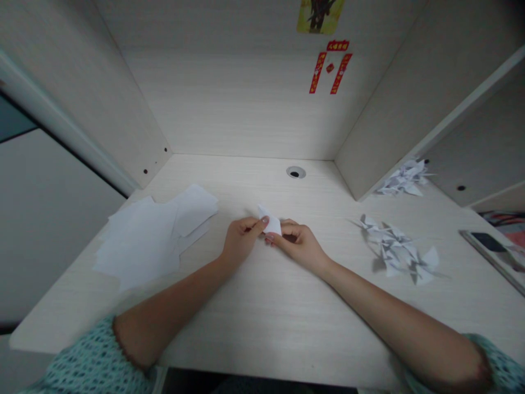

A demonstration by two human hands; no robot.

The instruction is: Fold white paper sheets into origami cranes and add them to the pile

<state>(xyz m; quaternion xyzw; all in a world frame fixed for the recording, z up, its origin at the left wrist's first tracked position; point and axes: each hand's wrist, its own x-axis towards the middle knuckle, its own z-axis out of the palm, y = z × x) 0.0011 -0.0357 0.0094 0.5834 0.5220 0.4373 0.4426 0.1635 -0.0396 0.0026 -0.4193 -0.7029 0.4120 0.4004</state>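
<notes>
A small folded piece of white paper (pixel 271 221) is held between my two hands over the middle of the desk. My left hand (pixel 241 236) pinches its left side, thumb on top. From the right, my right hand (pixel 301 243) grips its lower right edge between thumb and fingers. The fingers beneath the paper are partly hidden. Off to the left lies a spread pile of white paper sheets (pixel 143 241). Several folded paper shapes with pointed tips (pixel 394 246) lie in a cluster to the right.
More folded paper pieces (pixel 406 178) are heaped beside the right partition (pixel 381 120). A phone-like flat device (pixel 494 251) lies at the far right. A round cable hole (pixel 296 172) sits near the back panel, where red stickers (pixel 330 68) are stuck.
</notes>
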